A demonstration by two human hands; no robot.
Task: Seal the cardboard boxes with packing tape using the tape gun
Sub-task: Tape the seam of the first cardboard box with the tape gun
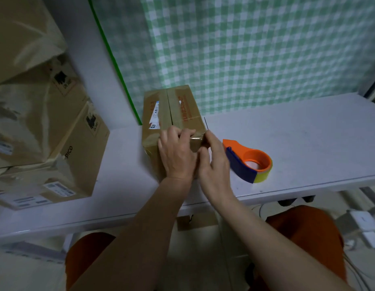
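box [174,114] on table [297,127], tape gun [248,160] idle just right of it. left hand [178,156] flat on near top edge, fingers curled over tape end; right hand [213,162] pinches tape at corner. risk: tape wrinkles or lifts if pressed unevenly; top seam looks unsealed.
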